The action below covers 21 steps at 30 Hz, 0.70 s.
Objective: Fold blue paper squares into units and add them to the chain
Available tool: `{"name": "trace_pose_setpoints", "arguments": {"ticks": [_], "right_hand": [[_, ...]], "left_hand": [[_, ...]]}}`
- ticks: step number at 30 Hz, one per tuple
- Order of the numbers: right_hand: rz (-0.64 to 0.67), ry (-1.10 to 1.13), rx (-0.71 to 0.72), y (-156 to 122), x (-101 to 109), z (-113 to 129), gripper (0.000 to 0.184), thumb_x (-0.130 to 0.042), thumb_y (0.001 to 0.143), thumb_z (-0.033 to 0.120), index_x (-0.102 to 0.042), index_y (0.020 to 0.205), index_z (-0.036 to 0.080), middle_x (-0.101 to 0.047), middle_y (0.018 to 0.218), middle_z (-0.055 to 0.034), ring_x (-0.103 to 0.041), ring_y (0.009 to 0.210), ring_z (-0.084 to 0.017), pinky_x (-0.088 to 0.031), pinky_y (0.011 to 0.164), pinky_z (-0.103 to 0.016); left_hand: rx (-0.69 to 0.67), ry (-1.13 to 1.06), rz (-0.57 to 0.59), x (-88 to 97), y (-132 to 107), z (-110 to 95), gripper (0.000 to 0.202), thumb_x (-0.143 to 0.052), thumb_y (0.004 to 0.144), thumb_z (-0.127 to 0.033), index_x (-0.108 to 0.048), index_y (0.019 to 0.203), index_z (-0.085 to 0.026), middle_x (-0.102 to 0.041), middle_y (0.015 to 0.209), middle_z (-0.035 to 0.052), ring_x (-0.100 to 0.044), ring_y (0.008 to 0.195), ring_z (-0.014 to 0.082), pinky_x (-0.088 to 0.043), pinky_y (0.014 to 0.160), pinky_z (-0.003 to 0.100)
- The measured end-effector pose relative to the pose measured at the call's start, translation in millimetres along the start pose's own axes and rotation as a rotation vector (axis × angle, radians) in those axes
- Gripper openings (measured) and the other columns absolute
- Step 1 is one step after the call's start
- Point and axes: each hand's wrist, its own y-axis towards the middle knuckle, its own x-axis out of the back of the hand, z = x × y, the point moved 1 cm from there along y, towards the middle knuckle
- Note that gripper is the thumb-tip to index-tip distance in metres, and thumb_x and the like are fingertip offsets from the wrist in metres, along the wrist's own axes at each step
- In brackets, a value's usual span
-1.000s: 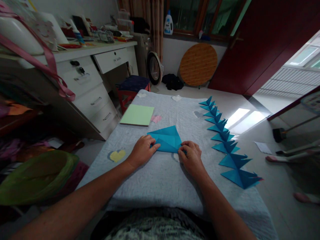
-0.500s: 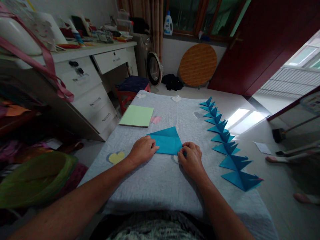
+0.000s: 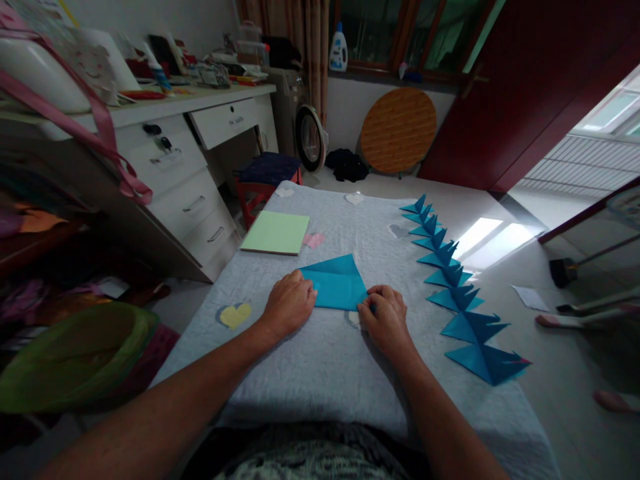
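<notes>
- The blue paper [image 3: 336, 285] lies flat near the middle of the worktop [image 3: 320, 360], folded to a triangle with its point away from the person. A padded grey cover gives a soft, level bed under it.
- The left hand [image 3: 290, 303] rests on the paper's near left corner, fingers curled and pressing down. It pins the sheet rather than lifting it, which would keep the layers from sliding.
- The right hand [image 3: 385, 317] sits at the near right corner, fingertips bunched on the edge of the paper. It seems to pinch or press the fold there; whether a flap is caught between the fingers cannot be told.
- With one hand at each end of the near edge, the paper is held square and taut along that line, a fitting hold for flattening a crease.
- A row of folded blue pieces [image 3: 453, 283] runs along the right side of the worktop, each tucked against the next, well apart from the hands. Set aside there, they leave the middle free.
- A green pad [image 3: 275, 232] lies at the far left of the worktop, beyond the left hand. A small pink scrap [image 3: 315, 239] lies just beside it.
- A yellow heart [image 3: 235, 315] shows on the cover, near the left wrist.
</notes>
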Motion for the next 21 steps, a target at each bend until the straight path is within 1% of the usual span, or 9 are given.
{"name": "trace_pose_setpoints", "arguments": {"ticks": [7, 17, 21], "right_hand": [[0.01, -0.024, -0.016, 0.6, -0.6, 0.4, 0.018, -0.062, 0.084, 0.02, -0.064, 0.066, 0.021, -0.066, 0.103, -0.0079, -0.053, 0.102, -0.028, -0.037, 0.087, -0.042], [-0.023, -0.027, 0.007, 0.8, -0.8, -0.1, 0.02, -0.06, 0.085, 0.022, -0.063, 0.066, 0.021, -0.066, 0.1, -0.0072, -0.054, 0.099, -0.026, -0.038, 0.086, -0.041], [-0.008, -0.033, -0.006, 1.1, -1.0, -0.4, 0.019, -0.061, 0.085, 0.022, -0.063, 0.066, 0.021, -0.066, 0.101, -0.0076, -0.053, 0.1, -0.027, -0.037, 0.086, -0.041]], "left_hand": [[0.0, -0.008, 0.005, 0.8, 0.9, -0.5, 0.032, -0.044, 0.098, -0.029, -0.067, 0.079, -0.017, -0.061, 0.089, 0.0092, -0.06, 0.088, 0.0241, -0.044, 0.083, 0.036], [0.004, 0.024, -0.006, -2.9, 2.2, 0.8, 0.033, -0.043, 0.098, -0.03, -0.067, 0.079, -0.017, -0.061, 0.088, 0.0087, -0.06, 0.087, 0.0234, -0.044, 0.082, 0.035], [0.007, 0.025, -0.001, -1.3, 2.0, -0.5, 0.033, -0.043, 0.098, -0.03, -0.068, 0.079, -0.017, -0.061, 0.087, 0.009, -0.06, 0.087, 0.024, -0.044, 0.082, 0.036]]}}
